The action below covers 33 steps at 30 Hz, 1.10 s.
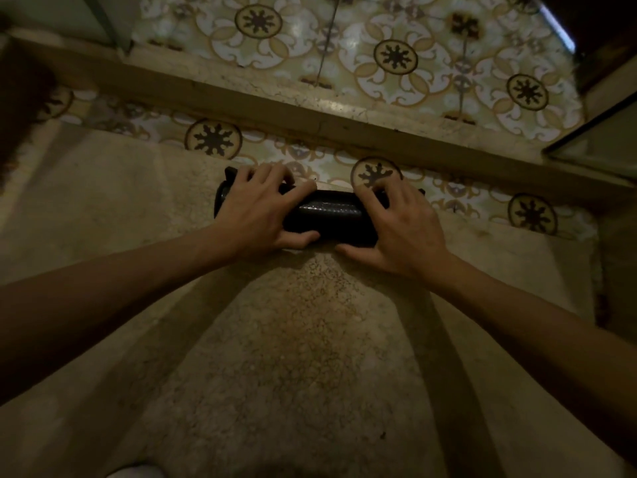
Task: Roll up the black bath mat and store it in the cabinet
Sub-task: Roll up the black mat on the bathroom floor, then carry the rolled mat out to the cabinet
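The black bath mat (pixel 329 215) lies rolled into a tight cylinder on the speckled beige floor, its long axis running left to right. My left hand (pixel 256 210) wraps over the roll's left part, fingers across the top and thumb underneath at the near side. My right hand (pixel 401 224) grips the right part the same way. Only the shiny middle of the roll and its left end (pixel 224 191) show between and beside my hands. No cabinet is identifiable in view.
A raised stone threshold (pixel 310 115) crosses the floor just beyond the roll, with patterned floral tiles (pixel 396 56) on both sides. A glass panel edge (pixel 596 146) stands at the right. A dark object (pixel 24 98) sits at the far left.
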Tool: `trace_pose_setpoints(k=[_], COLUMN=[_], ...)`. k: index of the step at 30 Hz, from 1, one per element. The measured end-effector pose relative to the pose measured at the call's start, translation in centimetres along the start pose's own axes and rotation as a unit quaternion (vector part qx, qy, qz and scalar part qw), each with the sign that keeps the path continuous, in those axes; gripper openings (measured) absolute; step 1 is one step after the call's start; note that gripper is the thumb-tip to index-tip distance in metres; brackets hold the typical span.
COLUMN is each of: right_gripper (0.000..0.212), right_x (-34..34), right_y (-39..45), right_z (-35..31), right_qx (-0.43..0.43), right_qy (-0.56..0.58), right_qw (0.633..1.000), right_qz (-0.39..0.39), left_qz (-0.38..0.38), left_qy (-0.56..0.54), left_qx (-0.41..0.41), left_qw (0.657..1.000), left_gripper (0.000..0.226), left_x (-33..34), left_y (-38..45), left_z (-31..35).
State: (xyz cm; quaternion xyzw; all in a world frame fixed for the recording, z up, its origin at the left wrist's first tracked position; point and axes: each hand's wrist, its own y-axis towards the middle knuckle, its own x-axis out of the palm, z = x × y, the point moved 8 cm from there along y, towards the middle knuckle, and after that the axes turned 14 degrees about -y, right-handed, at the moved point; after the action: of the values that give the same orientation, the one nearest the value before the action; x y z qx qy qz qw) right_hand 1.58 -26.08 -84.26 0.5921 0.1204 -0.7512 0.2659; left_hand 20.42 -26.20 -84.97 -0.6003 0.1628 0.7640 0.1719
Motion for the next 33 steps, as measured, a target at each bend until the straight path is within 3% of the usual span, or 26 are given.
trace_pose_setpoints(k=[6,13,19,23,33], right_gripper=[0.089,0.087,0.088,0.082,0.075], right_x=[0.1,0.8,-1.6,-9.8,-39.3], right_y=[-0.2,0.3,0.1,-0.1,0.0], right_z=[0.5,1.2,1.2,2.9,7.6], right_qx=[-0.001,0.009,-0.009,0.021,0.054], right_qy=[-0.024,-0.03,0.0,0.03,0.07], right_qw=[1.0,0.999,0.989,0.983,0.971], right_qz=[-0.014,-0.023,-0.15,-0.183,-0.222], left_qz=[-0.03,-0.065,-0.199,-0.213,-0.239], left_qy=[0.042,0.011,-0.02,-0.035,-0.037], left_qx=[0.022,0.017,-0.003,-0.002,-0.006], left_qw=[0.998,0.998,0.98,0.977,0.97], left_gripper=[0.099,0.094,0.088,0.089,0.087], left_x=[-0.2,0.1,-2.5,-10.6,-38.3], left_y=[-0.4,0.3,0.9,0.4,-2.9], left_z=[-1.2,-2.1,-0.8,1.8,9.5])
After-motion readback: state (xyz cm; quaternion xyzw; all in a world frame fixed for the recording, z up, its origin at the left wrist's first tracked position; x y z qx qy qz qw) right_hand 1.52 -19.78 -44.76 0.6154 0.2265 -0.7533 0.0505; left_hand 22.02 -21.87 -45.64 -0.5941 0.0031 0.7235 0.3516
